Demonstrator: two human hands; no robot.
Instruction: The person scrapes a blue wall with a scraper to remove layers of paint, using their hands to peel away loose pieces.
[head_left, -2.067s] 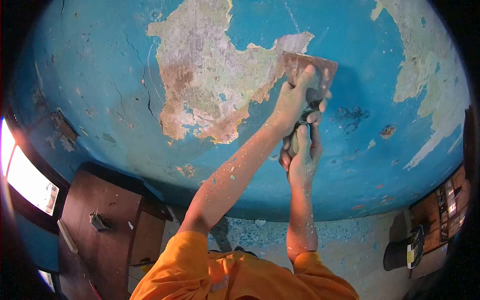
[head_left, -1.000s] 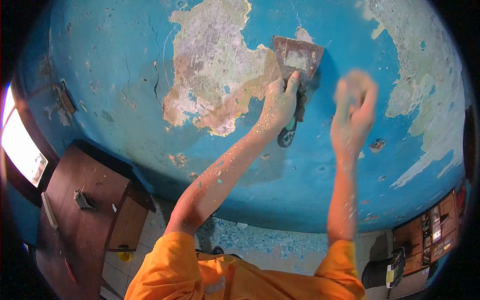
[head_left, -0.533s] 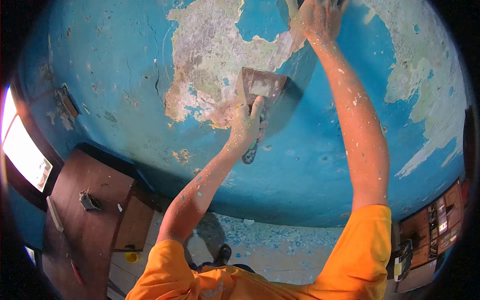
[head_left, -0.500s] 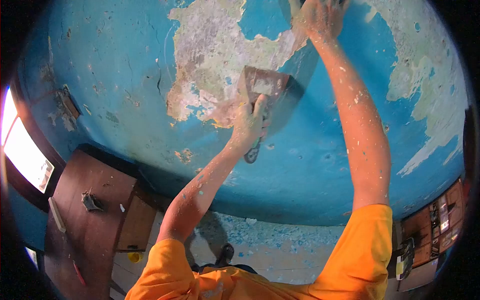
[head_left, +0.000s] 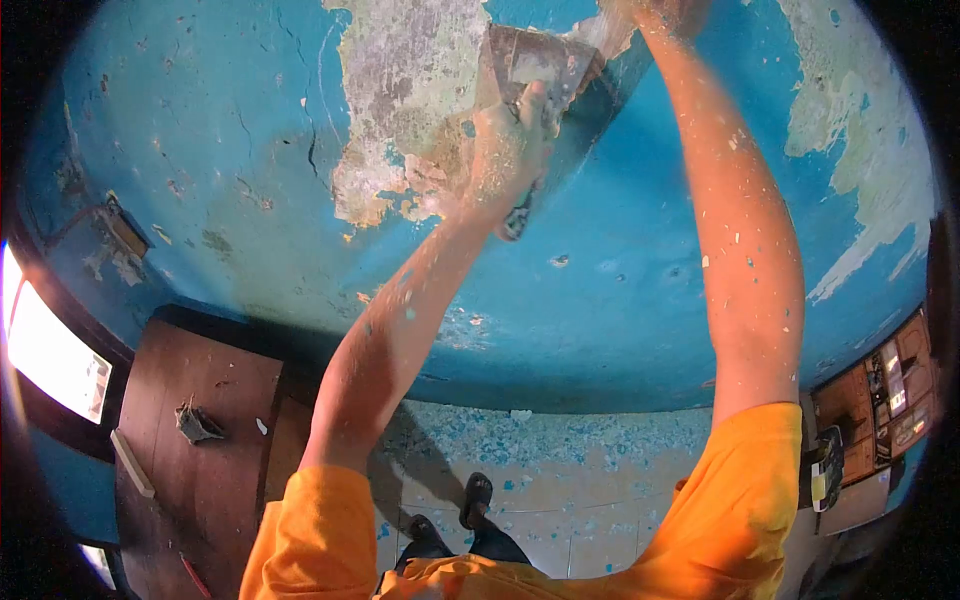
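My left hand (head_left: 508,150) is wrapped round the handle of a wide-bladed scraper (head_left: 535,62), thumb along its upper side. The blade points up the wall, at the border between bare plaster (head_left: 400,85) and blue paint (head_left: 640,240). Its handle end sticks out below my hand. My right hand (head_left: 675,14) is higher on the wall to the right, blurred and partly cut off by the top edge; its fingers and anything in them cannot be made out. Paint flecks dot both forearms.
Paint chips (head_left: 560,440) litter the floor along the wall's foot. At the left is a brown wooden surface (head_left: 200,370) with a crumpled grey thing (head_left: 197,422), a light wooden strip (head_left: 132,463) and a red object (head_left: 195,575). A wooden cabinet (head_left: 845,405) stands at the right.
Both hands and the scraper sit higher in the view, my right hand now more cut off. The camera view has shifted too, showing more floor and both feet.
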